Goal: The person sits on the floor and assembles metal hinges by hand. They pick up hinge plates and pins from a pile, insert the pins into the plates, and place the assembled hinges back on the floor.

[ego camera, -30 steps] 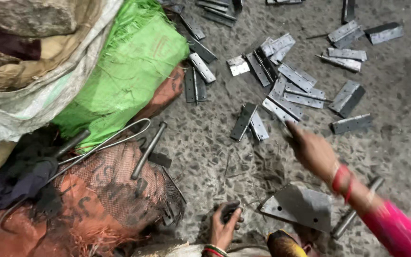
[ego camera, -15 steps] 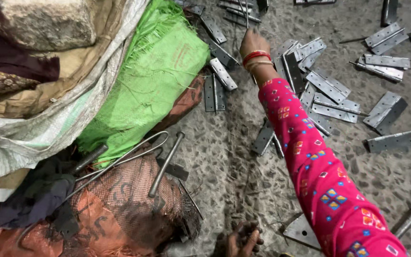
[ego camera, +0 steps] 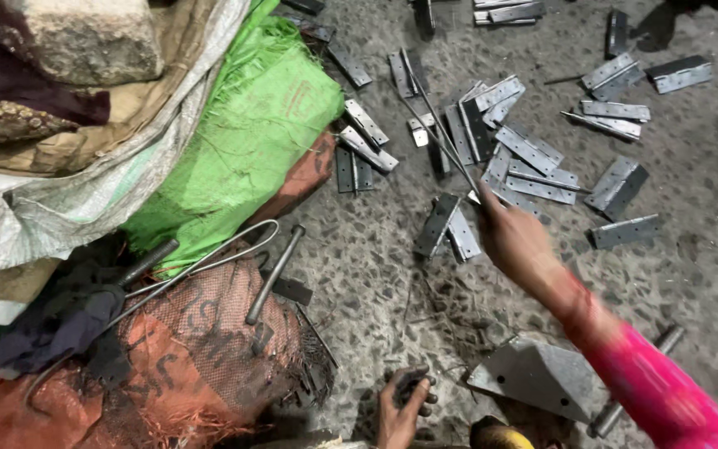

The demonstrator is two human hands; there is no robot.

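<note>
Fingers of the right hand (ego camera: 515,241) close on a thin grey metal rod (ego camera: 438,133) that slants toward eleven o'clock across scattered flat grey steel hinges (ego camera: 533,154). At six o'clock, the left hand (ego camera: 400,407) is clenched around a small dark object (ego camera: 411,387) on the speckled concrete floor (ego camera: 359,274).

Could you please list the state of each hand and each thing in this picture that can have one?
Right hand: closed on a thin metal rod, held above the floor.
Left hand: curled around a small dark object; cannot tell what it is.
Metal hinges: loose, scattered flat on the floor.
Green woven sack: lying crumpled.
Orange mesh sack: frayed, bent wire resting across it.
</note>
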